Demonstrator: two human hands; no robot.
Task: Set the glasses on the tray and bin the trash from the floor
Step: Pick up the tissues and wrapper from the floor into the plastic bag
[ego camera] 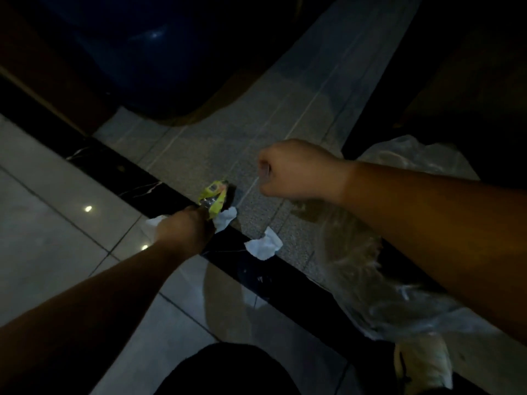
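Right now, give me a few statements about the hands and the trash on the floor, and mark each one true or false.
1. The left hand grips a yellow-green wrapper. True.
2. The right hand is spread flat on the floor. False: it is closed in a fist, above the floor.
3. A crumpled white tissue lies loose on the floor, between the two arms. True.
4. The clear plastic bag hangs from the left hand. False: it is under the right forearm; what holds it cannot be seen.
5. Glasses stand on a tray beside the tissue. False: no glasses or tray show in this view.
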